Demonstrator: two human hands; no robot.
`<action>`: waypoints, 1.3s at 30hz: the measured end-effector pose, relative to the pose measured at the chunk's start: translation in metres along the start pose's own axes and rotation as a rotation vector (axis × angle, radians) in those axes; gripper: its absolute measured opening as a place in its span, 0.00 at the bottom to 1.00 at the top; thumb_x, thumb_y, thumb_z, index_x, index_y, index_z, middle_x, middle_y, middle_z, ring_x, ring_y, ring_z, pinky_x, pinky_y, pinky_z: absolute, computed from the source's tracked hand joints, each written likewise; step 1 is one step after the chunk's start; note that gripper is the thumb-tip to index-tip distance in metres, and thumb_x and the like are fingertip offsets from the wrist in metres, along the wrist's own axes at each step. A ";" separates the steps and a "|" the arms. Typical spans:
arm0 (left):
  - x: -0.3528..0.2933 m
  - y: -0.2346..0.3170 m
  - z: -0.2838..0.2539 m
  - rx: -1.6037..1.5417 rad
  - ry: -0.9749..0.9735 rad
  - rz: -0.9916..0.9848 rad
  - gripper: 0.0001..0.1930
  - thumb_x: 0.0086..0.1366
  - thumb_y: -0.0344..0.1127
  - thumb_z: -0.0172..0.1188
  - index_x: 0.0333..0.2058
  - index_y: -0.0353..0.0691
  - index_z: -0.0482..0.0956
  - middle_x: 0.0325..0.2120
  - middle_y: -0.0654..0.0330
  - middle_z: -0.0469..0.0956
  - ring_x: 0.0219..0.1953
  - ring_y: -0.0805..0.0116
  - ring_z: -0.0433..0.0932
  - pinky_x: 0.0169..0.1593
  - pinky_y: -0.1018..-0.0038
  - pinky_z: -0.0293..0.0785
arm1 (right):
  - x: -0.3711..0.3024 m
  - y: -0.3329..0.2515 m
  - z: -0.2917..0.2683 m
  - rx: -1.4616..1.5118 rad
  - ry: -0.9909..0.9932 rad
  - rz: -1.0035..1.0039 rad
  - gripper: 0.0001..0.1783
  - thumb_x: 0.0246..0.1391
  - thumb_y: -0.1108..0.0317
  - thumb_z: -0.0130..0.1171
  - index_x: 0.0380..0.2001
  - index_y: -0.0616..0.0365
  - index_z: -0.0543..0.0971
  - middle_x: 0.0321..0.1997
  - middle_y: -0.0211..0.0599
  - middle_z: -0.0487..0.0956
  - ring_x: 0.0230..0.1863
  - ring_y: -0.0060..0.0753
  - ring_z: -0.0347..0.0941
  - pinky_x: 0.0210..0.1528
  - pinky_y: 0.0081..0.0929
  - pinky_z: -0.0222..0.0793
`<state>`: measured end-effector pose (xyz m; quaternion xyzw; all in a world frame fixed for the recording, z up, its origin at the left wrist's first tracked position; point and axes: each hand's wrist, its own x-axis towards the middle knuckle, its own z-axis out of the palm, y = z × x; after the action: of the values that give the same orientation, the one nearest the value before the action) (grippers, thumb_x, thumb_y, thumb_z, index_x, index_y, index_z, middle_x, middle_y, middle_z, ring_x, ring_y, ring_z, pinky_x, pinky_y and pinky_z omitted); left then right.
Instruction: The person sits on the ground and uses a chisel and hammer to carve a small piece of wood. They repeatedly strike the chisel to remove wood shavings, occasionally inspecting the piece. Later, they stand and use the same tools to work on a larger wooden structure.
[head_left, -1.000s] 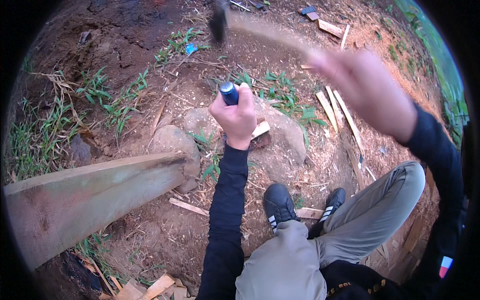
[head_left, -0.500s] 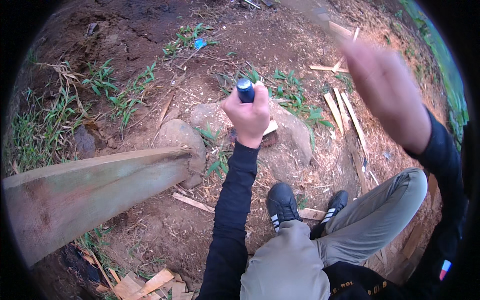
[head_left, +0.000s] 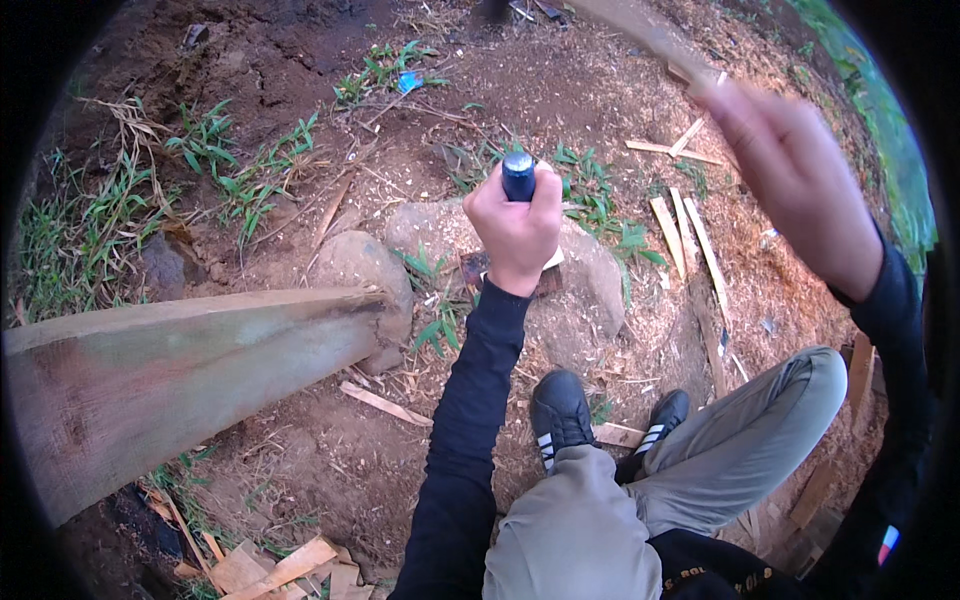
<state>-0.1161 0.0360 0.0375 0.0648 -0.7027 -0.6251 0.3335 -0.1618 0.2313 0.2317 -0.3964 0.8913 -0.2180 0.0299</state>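
My left hand (head_left: 515,235) is closed around the dark blue handle of a chisel (head_left: 518,178), held upright with its pale, worn butt end facing up. My fist hides the blade. Below it, a reddish-brown block of wood (head_left: 548,283) with a pale cut edge shows partly, resting on a broad flat stone (head_left: 592,285). Raised at the upper right, my right hand (head_left: 795,185) grips the wooden handle of a hammer (head_left: 640,35). Motion smears the handle, and the dark head is cut off at the top edge.
A thick squared timber (head_left: 190,375) reaches in from the left to a rounded stone (head_left: 375,270). Thin wood strips (head_left: 708,245) and shavings litter the soil at right. Offcuts (head_left: 290,570) pile at lower left. My shoes (head_left: 562,410) stand close to the flat stone.
My right hand has shifted a little right and down, and more of the hammer now shows. The left hand with the chisel appears slightly further right as the whole view has shifted a bit.
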 end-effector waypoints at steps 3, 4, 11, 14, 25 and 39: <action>0.000 0.002 0.002 0.028 0.015 0.004 0.11 0.58 0.29 0.60 0.18 0.34 0.72 0.11 0.65 0.69 0.15 0.77 0.68 0.21 0.74 0.63 | -0.008 0.004 0.007 -0.134 -0.084 -0.090 0.18 0.68 0.59 0.48 0.40 0.65 0.78 0.21 0.42 0.70 0.21 0.37 0.66 0.25 0.33 0.62; 0.000 0.003 0.004 0.038 0.013 0.015 0.11 0.56 0.30 0.61 0.18 0.34 0.72 0.10 0.62 0.68 0.14 0.74 0.69 0.21 0.72 0.64 | -0.009 -0.001 0.005 -0.082 -0.280 0.104 0.17 0.68 0.61 0.47 0.43 0.65 0.78 0.22 0.46 0.72 0.22 0.42 0.67 0.26 0.35 0.64; -0.002 0.001 -0.004 0.006 0.048 -0.048 0.11 0.56 0.29 0.61 0.18 0.34 0.73 0.10 0.63 0.70 0.14 0.75 0.70 0.21 0.73 0.65 | -0.007 0.029 -0.017 0.054 0.131 -0.043 0.16 0.67 0.62 0.47 0.47 0.64 0.74 0.22 0.44 0.70 0.26 0.46 0.69 0.33 0.37 0.67; 0.001 0.003 0.009 0.012 0.008 -0.036 0.11 0.56 0.30 0.62 0.18 0.34 0.73 0.10 0.63 0.70 0.14 0.76 0.70 0.21 0.74 0.65 | -0.019 0.010 0.009 0.003 -0.377 0.125 0.18 0.69 0.59 0.45 0.43 0.65 0.76 0.18 0.39 0.69 0.17 0.32 0.66 0.21 0.31 0.62; -0.007 -0.004 -0.001 0.024 -0.004 -0.021 0.10 0.60 0.27 0.61 0.21 0.36 0.71 0.15 0.71 0.69 0.18 0.85 0.66 0.22 0.81 0.60 | -0.007 0.012 0.001 -0.045 -0.148 0.093 0.21 0.70 0.58 0.44 0.28 0.63 0.73 0.16 0.30 0.66 0.19 0.26 0.67 0.26 0.31 0.65; -0.002 -0.003 0.004 0.033 0.006 -0.013 0.12 0.61 0.26 0.61 0.19 0.37 0.71 0.15 0.72 0.69 0.18 0.84 0.65 0.22 0.80 0.60 | -0.028 0.040 0.132 0.790 0.130 0.511 0.25 0.62 0.48 0.57 0.25 0.61 0.75 0.16 0.28 0.66 0.18 0.24 0.63 0.23 0.29 0.63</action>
<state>-0.1179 0.0401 0.0342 0.0768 -0.7113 -0.6156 0.3304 -0.1407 0.2265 0.0925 -0.1083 0.8092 -0.5502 0.1750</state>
